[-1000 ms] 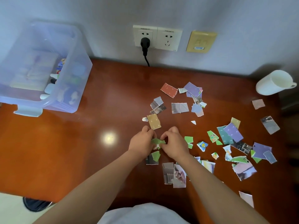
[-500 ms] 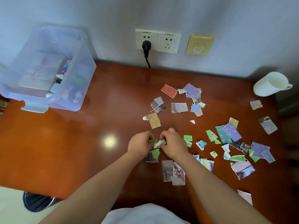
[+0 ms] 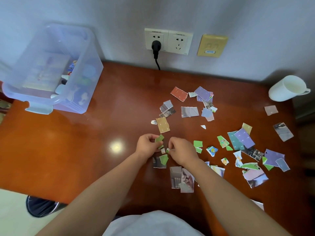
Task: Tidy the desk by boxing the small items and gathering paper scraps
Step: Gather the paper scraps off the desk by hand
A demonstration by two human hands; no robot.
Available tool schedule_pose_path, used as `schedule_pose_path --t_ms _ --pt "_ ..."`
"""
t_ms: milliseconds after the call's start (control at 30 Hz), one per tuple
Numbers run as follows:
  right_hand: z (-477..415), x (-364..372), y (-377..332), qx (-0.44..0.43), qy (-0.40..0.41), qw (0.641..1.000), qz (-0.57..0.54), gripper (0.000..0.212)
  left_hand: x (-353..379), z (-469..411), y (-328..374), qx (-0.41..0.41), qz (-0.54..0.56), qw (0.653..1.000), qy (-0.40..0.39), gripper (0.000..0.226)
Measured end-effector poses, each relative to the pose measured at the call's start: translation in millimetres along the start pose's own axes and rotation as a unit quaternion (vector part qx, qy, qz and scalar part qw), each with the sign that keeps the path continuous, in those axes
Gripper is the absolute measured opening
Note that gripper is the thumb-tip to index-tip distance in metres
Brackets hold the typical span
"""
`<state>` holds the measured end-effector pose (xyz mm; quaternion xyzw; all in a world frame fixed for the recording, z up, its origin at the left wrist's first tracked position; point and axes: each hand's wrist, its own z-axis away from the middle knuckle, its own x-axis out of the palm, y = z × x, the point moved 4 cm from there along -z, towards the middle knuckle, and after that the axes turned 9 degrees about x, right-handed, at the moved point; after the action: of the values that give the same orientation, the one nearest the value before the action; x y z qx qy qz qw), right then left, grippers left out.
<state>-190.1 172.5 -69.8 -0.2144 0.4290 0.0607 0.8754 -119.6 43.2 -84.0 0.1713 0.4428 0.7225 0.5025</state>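
The left hand [image 3: 147, 145] pinches a torn green paper scrap [image 3: 159, 138] and the right hand [image 3: 182, 151] a tiny white-and-green bit [image 3: 167, 150], low over the red-brown wooden tabletop [image 3: 85, 150]; most loose coloured paper scraps [image 3: 243, 140] lie rightward, nearer the right hand; the clear plastic box [image 3: 51, 68] sits well apart, rear left.

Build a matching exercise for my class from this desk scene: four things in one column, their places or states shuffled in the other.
1 white mug
2 clear box
3 black plug
4 left hand

a in the left socket
b far left of the desk, small items inside
c pinches a green scrap
d far right of the desk

Pairs: 1-d, 2-b, 3-a, 4-c.
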Motion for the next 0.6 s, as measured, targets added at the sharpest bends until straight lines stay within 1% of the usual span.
schedule_pose_path --t_ms 67,100,133,167,200,233,267,300,333,367,400,433,467,533,567,600 --pt "-1.5 1.5 5.9 0.030 -0.009 0.998 -0.063 0.015 1.9 4.2 1.0 -0.046 0.102 0.994 0.013 0.020" --pt "-3.1 1.0 9.0 0.055 -0.013 0.990 -0.127 0.019 2.8 5.5 0.7 -0.068 0.151 0.986 0.012 0.022" --pt "-4.1 -0.8 11.8 0.089 -0.021 0.972 -0.217 0.020 3.8 6.9 1.7 -0.086 0.194 0.977 0.007 0.021" --pt "-3.7 -3.4 12.8 0.127 -0.033 0.938 -0.319 0.019 4.7 8.5 4.3 -0.102 0.226 0.969 0.001 0.020" --pt "-2.6 -5.3 13.1 0.162 -0.049 0.896 -0.410 0.017 5.1 9.6 6.2 -0.115 0.246 0.962 -0.001 0.019" --pt "-1.3 -7.5 12.3 0.189 -0.068 0.856 -0.476 0.015 5.2 10.6 8.7 -0.126 0.257 0.958 -0.001 0.020" --pt "0.2 -9.8 11.0 0.208 -0.088 0.831 -0.509 0.014 5.4 11.3 10.9 -0.135 0.264 0.955 -0.003 0.021" --pt "1.9 -10.8 9.4 0.223 -0.106 0.813 -0.527 0.013 5.4 12.4 12.5 -0.142 0.268 0.953 -0.007 0.020" --pt "2.8 -10.5 8.9 0.234 -0.120 0.804 -0.534 0.013 5.7 12.2 12.8 -0.148 0.269 0.952 -0.010 0.019" --pt "3.3 -9.2 9.3 0.245 -0.130 0.801 -0.531 0.015 5.6 12.3 12.4 -0.148 0.263 0.953 -0.012 0.020" --pt "3.3 -6.8 9.7 0.248 -0.134 0.809 -0.515 0.018 5.3 11.6 10.9 -0.144 0.255 0.956 -0.012 0.025" --pt "3.1 -3.8 9.4 0.243 -0.136 0.825 -0.491 0.022 4.2 11.3 9.5 -0.136 0.240 0.961 -0.010 0.032" --pt "3.2 -1.3 8.5 0.229 -0.132 0.851 -0.454 0.025 3.6 11.3 7.3 -0.132 0.225 0.965 -0.010 0.037" --pt "3.0 2.5 4.7 0.183 -0.105 0.911 -0.355 0.025 1.7 12.4 2.1 -0.112 0.159 0.981 -0.020 0.044" --pt "3.7 4.0 3.2 0.160 -0.090 0.934 -0.306 0.025 0.0 14.3 0.5 -0.090 0.102 0.990 -0.028 0.044" --pt "4.8 5.2 2.2 0.141 -0.077 0.950 -0.269 0.023 -1.6 14.7 -2.7 -0.056 0.025 0.997 -0.037 0.044"
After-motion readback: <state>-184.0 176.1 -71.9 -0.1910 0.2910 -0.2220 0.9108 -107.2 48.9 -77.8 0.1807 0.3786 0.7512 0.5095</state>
